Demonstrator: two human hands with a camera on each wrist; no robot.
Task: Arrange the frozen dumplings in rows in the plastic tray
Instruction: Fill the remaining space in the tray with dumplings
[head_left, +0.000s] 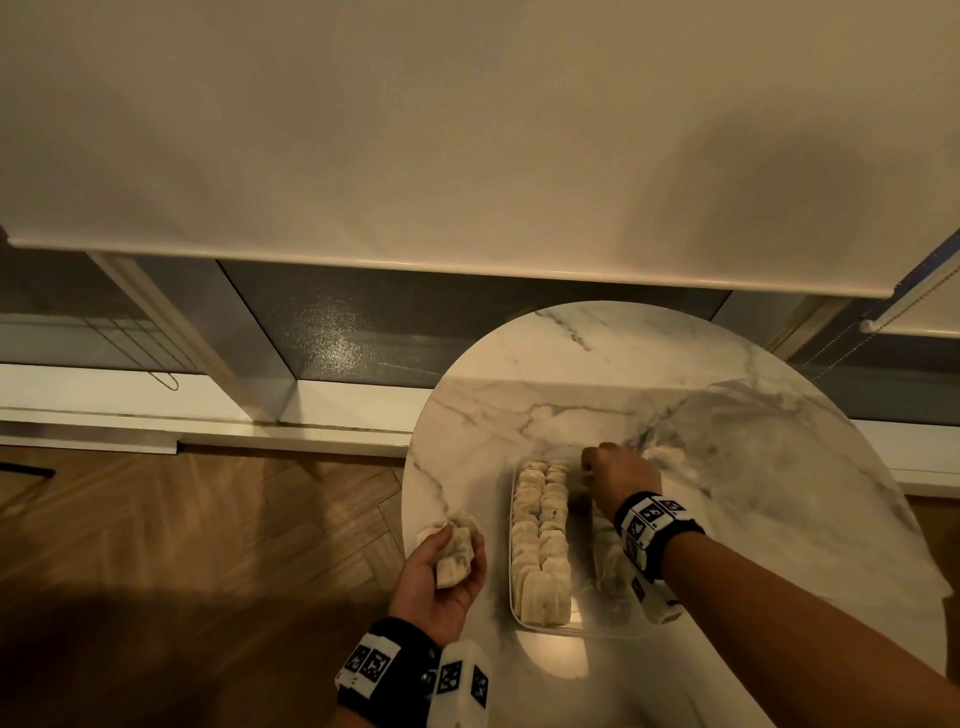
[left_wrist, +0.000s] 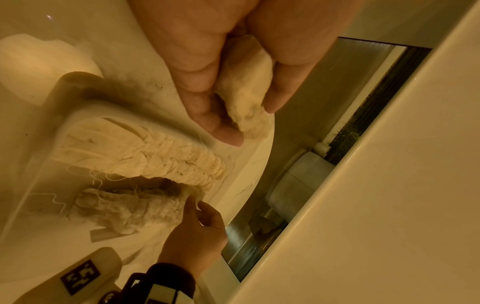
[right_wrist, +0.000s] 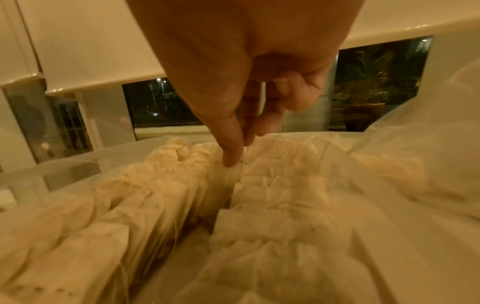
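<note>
Left hand (head_left: 441, 582), at 7 o'clock of the head view, was cupped palm-up off the near-left edge of the surface (head_left: 753, 467), fingers and thumb curled round a small clump of pale dumplings (head_left: 454, 558). The left wrist view showed that clump (left_wrist: 244, 92) pinched between thumb and fingers, one end poking past the fingertips.

Just right of that hand, at 6 o'clock, sat the clear plastic tray (head_left: 545, 630), long side running away from the person. Inside stood two tight rows of dumplings (head_left: 540, 540), side by side along the left part of the tray, upright and packed edge to edge (they looked flat and papery, with loose threads, in the wrist views). A third row (head_left: 605, 551) ran along the right side, partly hidden under the right forearm; a dark gap lay between it and the left pair.

Right hand (head_left: 618, 475) reached over the tray to its far end, at about 12 o'clock of the tray. Knuckles were up, fingers bent downward. In the right wrist view the thumb and fingertips (right_wrist: 233, 148) met on the top edge of one dumpling (right_wrist: 233, 174) at the gap between the rows, a pinch.

Beyond that hand, a crumpled clear plastic bag (head_left: 769, 467) lay on the marble surface, at 1 o'clock.

Farther out: a window sill and a lowered roller blind (head_left: 467, 130).
</note>
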